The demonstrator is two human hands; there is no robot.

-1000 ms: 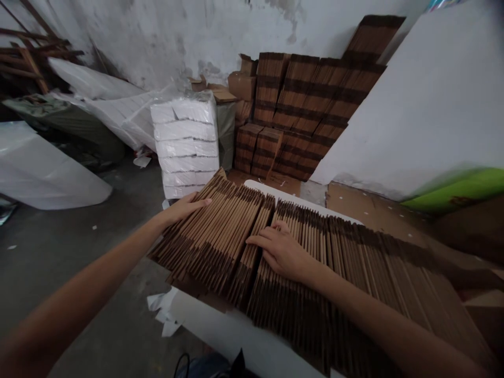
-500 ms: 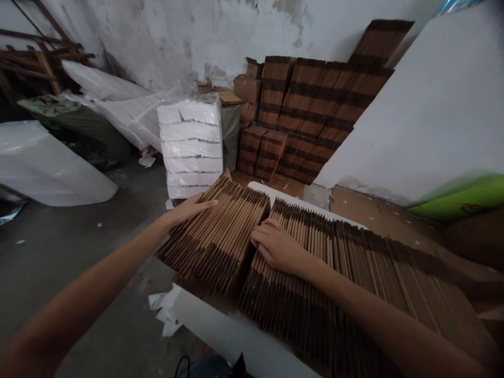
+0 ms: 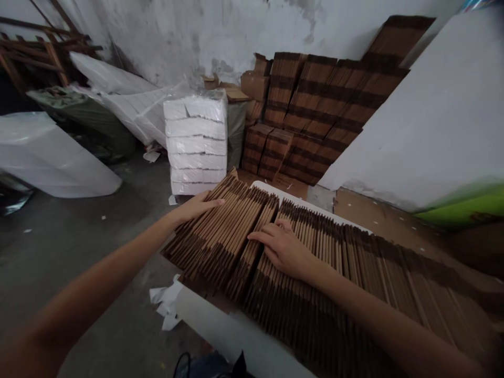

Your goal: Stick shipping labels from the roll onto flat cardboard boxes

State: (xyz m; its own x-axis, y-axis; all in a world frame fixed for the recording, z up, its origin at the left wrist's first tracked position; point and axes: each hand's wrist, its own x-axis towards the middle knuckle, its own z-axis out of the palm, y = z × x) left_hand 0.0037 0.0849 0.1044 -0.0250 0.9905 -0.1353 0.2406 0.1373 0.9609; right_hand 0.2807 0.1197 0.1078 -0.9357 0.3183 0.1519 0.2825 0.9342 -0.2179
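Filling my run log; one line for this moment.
left hand: against cardboard sheets; right hand: across gap between sheets; table: beneath sheets

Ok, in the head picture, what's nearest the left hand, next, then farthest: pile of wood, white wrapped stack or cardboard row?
1. Cardboard row: touching the left hand.
2. White wrapped stack: ahead of it.
3. Pile of wood: far back left.

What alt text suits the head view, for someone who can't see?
The left hand touches the left end of a row of flat cardboard standing on edge on a white table, while the right hand lies across a gap in the row. Behind stand a plastic-wrapped white stack and cardboard piles against a wall.
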